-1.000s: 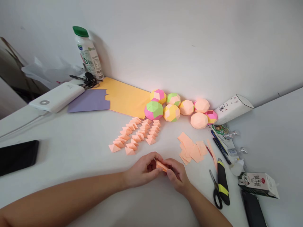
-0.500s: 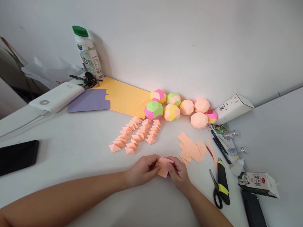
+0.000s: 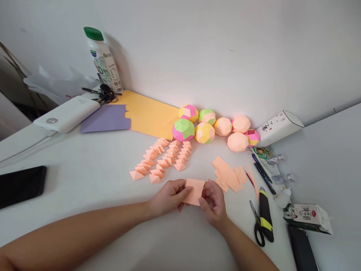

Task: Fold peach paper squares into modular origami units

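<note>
A small peach paper square (image 3: 194,191) is held flat just above the white table between both hands. My left hand (image 3: 168,196) pinches its left edge and my right hand (image 3: 214,201) pinches its right edge. Beyond the hands lie three rows of folded peach paper units (image 3: 161,161). A loose pile of peach paper squares (image 3: 229,176) lies to the right of the hands. Several paper polyhedron balls (image 3: 208,130), pink, green, yellow and peach, sit near the wall.
Scissors (image 3: 256,224) and a black-yellow utility knife (image 3: 265,217) lie at the right, with pens (image 3: 262,171) and a milk carton (image 3: 307,217). A black phone (image 3: 21,185) lies far left. A power bank (image 3: 66,114), keys (image 3: 103,94), bottle (image 3: 103,62), purple sheet (image 3: 106,119) and orange sheet (image 3: 150,114) sit behind.
The peach paper, folded narrow between the fingers a second ago, has been opened out into a flat square. Both hands have shifted slightly up and apart.
</note>
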`<state>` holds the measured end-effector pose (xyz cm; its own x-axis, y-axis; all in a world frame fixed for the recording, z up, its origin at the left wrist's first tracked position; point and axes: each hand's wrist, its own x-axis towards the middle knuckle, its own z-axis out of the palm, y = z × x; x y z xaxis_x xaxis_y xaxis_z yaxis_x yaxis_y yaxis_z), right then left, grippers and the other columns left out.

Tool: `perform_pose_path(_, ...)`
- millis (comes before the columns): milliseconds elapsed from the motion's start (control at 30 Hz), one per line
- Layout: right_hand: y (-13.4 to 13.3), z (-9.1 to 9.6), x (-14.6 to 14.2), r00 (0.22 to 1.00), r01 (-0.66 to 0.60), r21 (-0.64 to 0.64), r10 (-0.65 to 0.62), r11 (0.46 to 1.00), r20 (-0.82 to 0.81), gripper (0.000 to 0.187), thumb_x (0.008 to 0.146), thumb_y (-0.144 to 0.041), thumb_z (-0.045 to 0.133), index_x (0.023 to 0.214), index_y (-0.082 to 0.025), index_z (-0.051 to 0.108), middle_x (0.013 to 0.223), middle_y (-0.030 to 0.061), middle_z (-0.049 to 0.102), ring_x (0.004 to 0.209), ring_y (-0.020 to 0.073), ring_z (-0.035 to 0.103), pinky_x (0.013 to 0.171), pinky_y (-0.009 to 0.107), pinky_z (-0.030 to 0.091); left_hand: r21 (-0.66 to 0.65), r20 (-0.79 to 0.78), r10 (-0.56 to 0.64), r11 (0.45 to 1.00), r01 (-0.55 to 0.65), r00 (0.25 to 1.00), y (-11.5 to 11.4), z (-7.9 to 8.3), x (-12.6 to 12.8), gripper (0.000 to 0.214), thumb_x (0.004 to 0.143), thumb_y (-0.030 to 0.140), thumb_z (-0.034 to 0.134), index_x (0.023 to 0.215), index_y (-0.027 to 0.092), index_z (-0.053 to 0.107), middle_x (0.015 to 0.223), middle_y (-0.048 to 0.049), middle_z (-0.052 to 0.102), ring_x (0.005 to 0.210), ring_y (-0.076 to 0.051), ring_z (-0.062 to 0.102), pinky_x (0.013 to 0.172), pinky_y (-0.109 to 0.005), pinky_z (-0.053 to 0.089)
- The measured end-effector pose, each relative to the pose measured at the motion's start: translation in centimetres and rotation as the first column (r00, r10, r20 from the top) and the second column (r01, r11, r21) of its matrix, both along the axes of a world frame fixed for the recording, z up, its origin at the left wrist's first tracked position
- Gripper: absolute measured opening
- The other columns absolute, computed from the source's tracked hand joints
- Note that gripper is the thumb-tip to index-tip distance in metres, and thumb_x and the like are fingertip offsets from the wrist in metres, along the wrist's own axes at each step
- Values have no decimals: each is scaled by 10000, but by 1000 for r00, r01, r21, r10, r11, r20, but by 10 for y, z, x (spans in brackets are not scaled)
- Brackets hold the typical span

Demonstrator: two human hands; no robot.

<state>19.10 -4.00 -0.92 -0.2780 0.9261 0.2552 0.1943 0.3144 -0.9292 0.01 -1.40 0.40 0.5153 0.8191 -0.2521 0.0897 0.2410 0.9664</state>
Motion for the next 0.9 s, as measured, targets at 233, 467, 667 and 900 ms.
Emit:
perform_pose_path(233,4,4,0,983,-61,188,26,980,182,243,782,-261,621,1018,-227,575,1005,109,540,660,150,563,472,250,498,-78,72,20,997,-15,997,2,7,-1,363,864,504,430,712,177,470,463,48,519,397,-92,442,411,-208,330)
perform_pose_path(467,7,3,0,988,-24,134,3,991,154,129,805,-274,613,908,-214,663,832,70,596,628,146,567,463,242,468,-63,42,-8,998,11,999,0,0,-1,345,866,480,436,692,183,454,482,45,542,423,-98,477,433,-210,338)
perform_pose_path(667,8,9,-1,990,32,51,-39,998,135,86,817,-233,599,772,-203,666,693,35,609,563,128,541,486,251,455,-18,17,-79,997,79,997,0,-1,-2,327,878,455,407,728,177,492,555,28,568,472,-100,491,469,-219,375)
perform_pose_path(900,5,10,-1,995,51,-168,-35,985,97,242,846,-327,552,659,-180,595,554,2,579,464,113,520,447,241,433,46,93,-147,989,143,985,-4,-2,0,368,754,292,618,1090,185,516,867,-21,626,733,-141,572,605,-237,457)
